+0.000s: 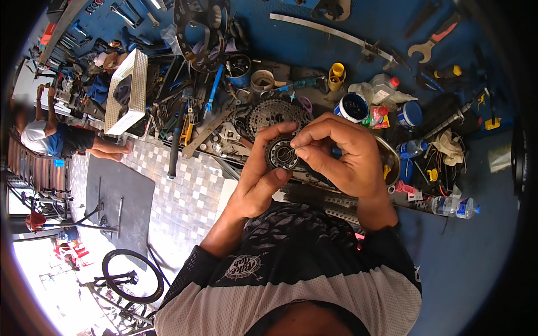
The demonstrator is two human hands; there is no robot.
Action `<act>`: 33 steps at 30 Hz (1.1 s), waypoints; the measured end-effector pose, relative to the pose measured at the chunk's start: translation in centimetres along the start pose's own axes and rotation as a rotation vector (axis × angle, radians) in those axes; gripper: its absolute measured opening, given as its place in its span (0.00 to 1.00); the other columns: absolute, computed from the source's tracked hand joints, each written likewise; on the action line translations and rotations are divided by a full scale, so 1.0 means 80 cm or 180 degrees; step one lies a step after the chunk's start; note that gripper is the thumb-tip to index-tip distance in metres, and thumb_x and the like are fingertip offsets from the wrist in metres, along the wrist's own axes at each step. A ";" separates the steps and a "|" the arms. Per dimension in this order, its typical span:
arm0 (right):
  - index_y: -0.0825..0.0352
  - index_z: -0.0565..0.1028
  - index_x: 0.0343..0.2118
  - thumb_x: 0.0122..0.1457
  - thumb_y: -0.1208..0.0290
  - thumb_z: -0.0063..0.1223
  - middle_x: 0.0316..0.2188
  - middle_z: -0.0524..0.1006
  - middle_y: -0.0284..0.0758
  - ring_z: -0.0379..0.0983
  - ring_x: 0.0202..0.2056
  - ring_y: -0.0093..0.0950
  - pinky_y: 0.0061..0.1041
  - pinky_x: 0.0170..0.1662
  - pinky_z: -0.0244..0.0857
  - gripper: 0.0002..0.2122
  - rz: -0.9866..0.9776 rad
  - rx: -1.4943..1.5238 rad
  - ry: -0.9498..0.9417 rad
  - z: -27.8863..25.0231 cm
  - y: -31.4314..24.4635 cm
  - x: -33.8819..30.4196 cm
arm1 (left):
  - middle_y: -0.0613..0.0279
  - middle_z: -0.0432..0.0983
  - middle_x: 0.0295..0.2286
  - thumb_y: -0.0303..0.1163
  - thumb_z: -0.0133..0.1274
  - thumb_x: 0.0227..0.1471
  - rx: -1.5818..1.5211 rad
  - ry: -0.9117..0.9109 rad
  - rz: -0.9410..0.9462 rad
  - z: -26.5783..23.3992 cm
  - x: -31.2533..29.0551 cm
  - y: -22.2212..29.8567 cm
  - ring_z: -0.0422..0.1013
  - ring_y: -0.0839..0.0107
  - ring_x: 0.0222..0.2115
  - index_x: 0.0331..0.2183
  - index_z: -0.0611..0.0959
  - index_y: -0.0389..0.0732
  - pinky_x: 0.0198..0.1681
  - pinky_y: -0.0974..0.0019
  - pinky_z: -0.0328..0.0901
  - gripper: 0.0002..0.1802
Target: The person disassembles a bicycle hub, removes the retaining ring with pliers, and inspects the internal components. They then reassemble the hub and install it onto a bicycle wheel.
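My left hand [253, 193] is closed around a round metal bicycle part [278, 161], with thumb and index finger at its rim. The part is dark outside, with a ring of small bearing-like shapes and an open centre. From the right, the thumb and index finger of my right hand [344, 154] pinch a thin wire ring [288, 150] at the face of the part. Fingertips cover some of the wire, so whether it is seated cannot be seen. Just beyond my hands, a bicycle cassette [272, 115] lies on the cluttered workbench.
A white basket [137, 95], a hammer [176, 140] and many hand tools crowd the left of the bench. A blue tub [352, 106], bottles [384, 85] and cables lie at right. Another person [56, 134] is far left, near a bicycle wheel [133, 275] and a dark mat [120, 201].
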State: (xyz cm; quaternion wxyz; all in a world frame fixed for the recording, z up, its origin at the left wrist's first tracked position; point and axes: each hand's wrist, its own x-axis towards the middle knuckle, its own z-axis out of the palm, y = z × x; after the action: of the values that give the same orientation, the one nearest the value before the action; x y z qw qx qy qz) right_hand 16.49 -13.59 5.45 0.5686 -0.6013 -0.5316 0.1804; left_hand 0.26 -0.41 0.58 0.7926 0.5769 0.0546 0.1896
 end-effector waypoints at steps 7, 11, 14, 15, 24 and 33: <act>0.67 0.84 0.41 0.61 0.78 0.66 0.37 0.85 0.33 0.78 0.32 0.17 0.18 0.31 0.67 0.07 0.0698 0.0161 -0.0102 0.002 -0.019 0.002 | 0.59 0.71 0.44 0.33 0.50 0.53 0.0088 0.0007 0.0032 -0.001 0.000 -0.001 0.67 0.77 0.35 0.68 0.60 0.32 0.40 0.72 0.63 0.43; 0.67 0.85 0.39 0.59 0.79 0.68 0.34 0.84 0.29 0.71 0.28 0.11 0.15 0.28 0.58 0.06 0.0097 -0.0014 0.0150 0.011 -0.010 0.005 | 0.59 0.71 0.46 0.34 0.50 0.53 0.0141 0.0063 0.0129 0.001 0.002 -0.004 0.67 0.77 0.35 0.68 0.60 0.32 0.40 0.72 0.63 0.43; 0.67 0.85 0.38 0.58 0.79 0.69 0.34 0.84 0.28 0.70 0.28 0.10 0.15 0.28 0.58 0.06 0.0027 -0.0062 0.0205 0.012 -0.005 0.007 | 0.59 0.71 0.46 0.34 0.50 0.53 0.0143 0.0069 0.0086 0.002 0.002 -0.001 0.67 0.77 0.35 0.68 0.60 0.33 0.39 0.72 0.63 0.43; 0.67 0.85 0.38 0.58 0.78 0.69 0.34 0.84 0.28 0.70 0.27 0.10 0.15 0.28 0.58 0.06 0.0091 -0.0064 0.0187 0.012 -0.006 0.007 | 0.59 0.71 0.46 0.34 0.50 0.53 0.0127 0.0040 0.0072 0.001 0.002 -0.002 0.67 0.78 0.34 0.68 0.60 0.33 0.39 0.72 0.63 0.43; 0.70 0.84 0.41 0.61 0.77 0.67 0.36 0.86 0.37 0.82 0.32 0.23 0.22 0.34 0.73 0.07 0.0356 -0.0014 -0.0009 0.010 -0.015 0.008 | 0.54 0.72 0.45 0.42 0.55 0.49 0.0151 0.0191 -0.0144 -0.006 -0.003 -0.010 0.70 0.72 0.34 0.67 0.59 0.31 0.35 0.69 0.66 0.48; 0.68 0.84 0.40 0.60 0.78 0.67 0.36 0.86 0.38 0.84 0.36 0.29 0.25 0.38 0.76 0.07 0.0221 -0.0308 0.0021 0.014 -0.019 0.008 | 0.55 0.70 0.46 0.40 0.53 0.51 0.0126 0.0179 -0.0060 -0.003 -0.006 -0.008 0.68 0.74 0.35 0.67 0.60 0.31 0.36 0.70 0.66 0.46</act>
State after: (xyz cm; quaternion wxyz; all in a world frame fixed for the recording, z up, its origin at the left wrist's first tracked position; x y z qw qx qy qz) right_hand 15.17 -12.83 6.69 0.5340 -0.6468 -0.5166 0.1722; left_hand -0.06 -0.56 -0.17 0.7810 0.5864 0.0861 0.1971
